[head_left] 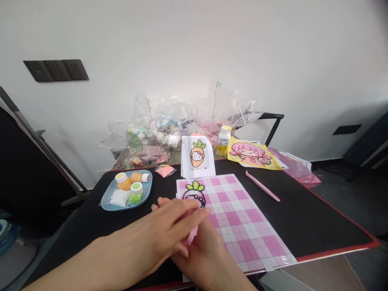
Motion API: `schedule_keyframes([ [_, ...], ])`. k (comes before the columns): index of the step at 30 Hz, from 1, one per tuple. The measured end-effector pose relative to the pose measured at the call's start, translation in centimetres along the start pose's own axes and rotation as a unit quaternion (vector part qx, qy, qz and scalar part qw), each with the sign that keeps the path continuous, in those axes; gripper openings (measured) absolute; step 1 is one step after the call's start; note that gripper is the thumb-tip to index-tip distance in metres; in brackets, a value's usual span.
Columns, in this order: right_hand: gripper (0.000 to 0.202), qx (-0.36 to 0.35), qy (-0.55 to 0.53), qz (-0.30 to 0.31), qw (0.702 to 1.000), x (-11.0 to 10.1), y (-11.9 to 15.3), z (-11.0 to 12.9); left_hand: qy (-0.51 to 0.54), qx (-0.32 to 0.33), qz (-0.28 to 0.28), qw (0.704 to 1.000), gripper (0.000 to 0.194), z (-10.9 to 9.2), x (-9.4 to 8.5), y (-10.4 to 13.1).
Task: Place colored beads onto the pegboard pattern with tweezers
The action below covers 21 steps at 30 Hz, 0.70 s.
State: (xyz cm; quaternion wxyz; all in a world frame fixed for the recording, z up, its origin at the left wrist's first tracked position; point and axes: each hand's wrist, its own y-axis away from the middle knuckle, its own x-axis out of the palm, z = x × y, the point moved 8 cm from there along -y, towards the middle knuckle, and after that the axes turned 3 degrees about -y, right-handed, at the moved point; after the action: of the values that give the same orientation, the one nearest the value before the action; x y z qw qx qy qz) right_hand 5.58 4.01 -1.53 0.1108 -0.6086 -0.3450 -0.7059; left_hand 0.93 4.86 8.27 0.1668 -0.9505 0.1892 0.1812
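Observation:
My left hand (pixel 169 220) lies across the palm of my right hand (pixel 204 244), its fingers curled over a pink plastic piece (pixel 192 234). Both hands hold this piece between them; most of it is hidden, so its kind cannot be made out. They are over the near left part of a pink-and-white checked board (pixel 236 218). On the board, beyond my fingers, is a half-made bead picture (pixel 195 186) with green leaves and a black outline. A printed pattern sheet (pixel 197 159) of a carrot-shaped character stands upright behind the board.
A blue tray (pixel 106 203) at left holds small bead jars and a bag of white beads. A pink bead bag (pixel 165 171) lies nearby. Pink tweezers (pixel 262 186) lie right of the board. Behind are a white-and-yellow bottle (pixel 223 141), a yellow picture (pixel 274 161) and plastic bags (pixel 172 117).

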Motion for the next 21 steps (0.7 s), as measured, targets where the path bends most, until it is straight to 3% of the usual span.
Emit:
schedule_keyframes([
  [3, 0.041, -0.003, -0.044, 0.033, 0.999, 0.7, 0.7, 0.2, -0.091, 0.034, 0.133, 0.986, 0.045, -0.5, 1.5, 0.1],
  [4, 0.044, -0.014, -0.062, 0.027, 0.998, 0.7, 0.9, 0.4, -0.118, 0.055, 0.153, 0.979, 0.048, -0.6, 1.7, 0.1],
  [6, 0.046, -0.046, -0.082, -0.001, 0.996, 0.3, 1.4, 0.7, -0.117, 0.076, 0.137, 0.981, 0.051, -0.5, 1.2, -0.2],
  [9, 0.042, -0.072, -0.072, -0.039, 0.994, -0.5, 1.7, 0.6, 0.003, 0.014, 0.064, 0.998, 0.045, 1.1, -0.3, -1.0],
  [12, 0.045, -0.069, -0.054, -0.033, 0.996, -0.9, 1.6, 0.3, 0.088, -0.014, 0.019, 0.996, 0.044, 2.6, -1.5, -1.4],
  [17, 0.041, -0.08, -0.014, -0.027, 0.996, -0.7, 1.5, 1.0, 0.097, 0.008, 0.044, 0.994, 0.044, 3.0, -1.6, -1.5],
  [21, 0.037, -0.114, 0.02, -0.032, 0.993, -0.4, 1.6, 1.8, 0.028, 0.052, 0.062, 0.996, 0.04, 2.3, -1.2, -1.4],
])
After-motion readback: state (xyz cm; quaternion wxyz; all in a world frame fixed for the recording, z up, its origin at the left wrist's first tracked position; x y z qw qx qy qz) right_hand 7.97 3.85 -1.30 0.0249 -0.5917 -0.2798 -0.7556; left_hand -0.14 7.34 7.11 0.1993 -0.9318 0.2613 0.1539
